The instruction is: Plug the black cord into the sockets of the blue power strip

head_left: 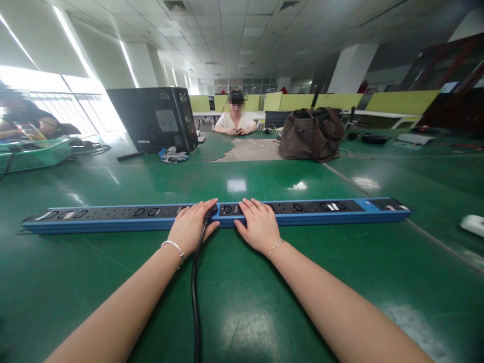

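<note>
A long blue power strip (325, 216) with a black face and many sockets lies crosswise on the green table (242, 267). My left hand (192, 226) is closed across it just left of the middle, fingers over the top and thumb along the near side. Beside that index finger a black plug (212, 209) sits at the strip, and its black power cord (195, 292) runs down toward me. My right hand (259, 224) grips the strip right of the middle, thumb against the near side. Sockets beneath both hands are hidden.
A black computer case (151, 121) stands at the back left, gloves (174, 155) at its foot. Farther left is a green basket (45, 154). A brown bag (310, 133) rests at the back right. One person (235, 121) sits opposite; another (34, 118) is at far left.
</note>
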Available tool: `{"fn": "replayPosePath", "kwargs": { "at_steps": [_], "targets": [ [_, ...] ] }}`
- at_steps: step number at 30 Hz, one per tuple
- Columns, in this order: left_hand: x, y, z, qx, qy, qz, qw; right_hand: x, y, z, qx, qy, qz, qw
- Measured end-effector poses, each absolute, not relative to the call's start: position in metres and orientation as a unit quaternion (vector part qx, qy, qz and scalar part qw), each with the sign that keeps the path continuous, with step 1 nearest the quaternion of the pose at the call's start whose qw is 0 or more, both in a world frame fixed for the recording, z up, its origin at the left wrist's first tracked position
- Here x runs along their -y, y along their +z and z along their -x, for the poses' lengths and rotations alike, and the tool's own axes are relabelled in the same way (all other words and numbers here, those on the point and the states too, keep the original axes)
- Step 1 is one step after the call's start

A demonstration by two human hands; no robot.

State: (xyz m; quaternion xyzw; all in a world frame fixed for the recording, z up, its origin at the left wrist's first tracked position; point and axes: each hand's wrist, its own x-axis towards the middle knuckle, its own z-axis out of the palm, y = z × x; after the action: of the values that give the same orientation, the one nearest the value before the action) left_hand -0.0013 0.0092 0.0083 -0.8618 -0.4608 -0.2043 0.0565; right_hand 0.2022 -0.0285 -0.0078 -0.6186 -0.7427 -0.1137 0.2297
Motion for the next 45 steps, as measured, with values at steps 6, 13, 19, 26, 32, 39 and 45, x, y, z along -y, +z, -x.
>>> {"fn": "replayPosePath", "kwargs": {
  "at_steps": [6, 13, 19, 26, 32, 39, 45],
  "targets": [
    [-0.012, 0.004, 0.001, 0.477, -0.203, 0.855, 0.036, 0.033, -0.001, -0.189, 0.770, -0.091, 0.576, 0.258],
    [-0.017, 0.007, 0.005, 0.465, -0.196, 0.862, 0.038, 0.024, 0.008, -0.149, 0.803, -0.086, 0.515, 0.286],
    [-0.020, 0.007, 0.006, 0.473, -0.207, 0.855, 0.050, 0.007, 0.009, -0.128, 0.782, -0.151, 0.539, 0.274],
    [-0.021, 0.000, 0.007, 0.465, -0.220, 0.855, 0.061, 0.004, 0.011, -0.124, 0.762, -0.148, 0.571, 0.269],
    [-0.018, -0.006, 0.005, 0.484, -0.219, 0.842, 0.092, 0.007, 0.007, -0.124, 0.761, -0.146, 0.572, 0.270],
    [-0.016, -0.004, 0.004, 0.474, -0.212, 0.849, 0.097, 0.013, 0.001, -0.124, 0.769, -0.144, 0.575, 0.238],
    [-0.017, -0.005, 0.005, 0.467, -0.223, 0.850, 0.101, 0.006, 0.003, -0.130, 0.772, -0.121, 0.560, 0.276]
  ]
}}
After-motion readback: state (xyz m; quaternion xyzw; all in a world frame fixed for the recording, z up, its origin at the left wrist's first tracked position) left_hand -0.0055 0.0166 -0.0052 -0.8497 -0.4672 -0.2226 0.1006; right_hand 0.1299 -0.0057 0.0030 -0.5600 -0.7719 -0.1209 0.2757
